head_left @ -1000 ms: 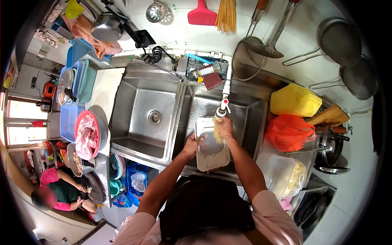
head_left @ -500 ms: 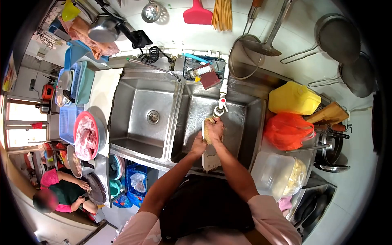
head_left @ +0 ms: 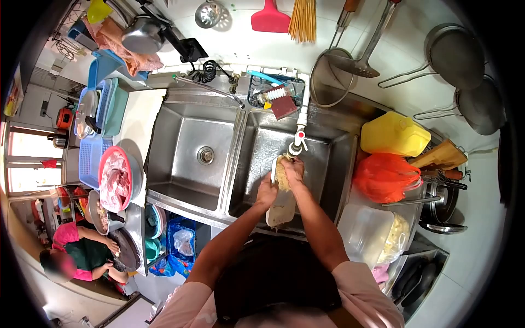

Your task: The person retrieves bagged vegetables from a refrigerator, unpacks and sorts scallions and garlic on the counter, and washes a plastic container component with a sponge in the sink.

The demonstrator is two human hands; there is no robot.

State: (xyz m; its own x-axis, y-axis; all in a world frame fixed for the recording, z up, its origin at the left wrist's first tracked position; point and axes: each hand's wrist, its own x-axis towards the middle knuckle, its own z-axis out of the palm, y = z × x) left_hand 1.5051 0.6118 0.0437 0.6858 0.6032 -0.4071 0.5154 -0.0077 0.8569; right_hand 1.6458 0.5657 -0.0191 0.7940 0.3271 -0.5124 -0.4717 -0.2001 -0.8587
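Over the right-hand sink basin (head_left: 257, 128), my left hand (head_left: 267, 191) is closed on the left edge of a long white cutting board (head_left: 280, 212). The board lies lengthwise between my arms, its near end by the front of the basin. My right hand (head_left: 294, 169) presses a rough yellowish-tan scrubber (head_left: 282, 177), like a loofah, against the board's upper part. Its fingers are wrapped over the scrubber. Just beyond that hand is the spout of the white tap (head_left: 298, 141). The board's far end is partly hidden by the hand and scrubber.
Left is a second basin (head_left: 186, 136), with a red-rimmed bowl of raw meat (head_left: 116, 180) past it. A yellow jug (head_left: 395, 134), red plastic bag (head_left: 385, 177) and clear tub (head_left: 361, 232) stand right. A co-worker (head_left: 82, 251) works at a round board (head_left: 126, 251), lower left.
The board's near end has swung a little to the left. My right hand and the scrubber remain at the upper part of the board, with only a slight shift.
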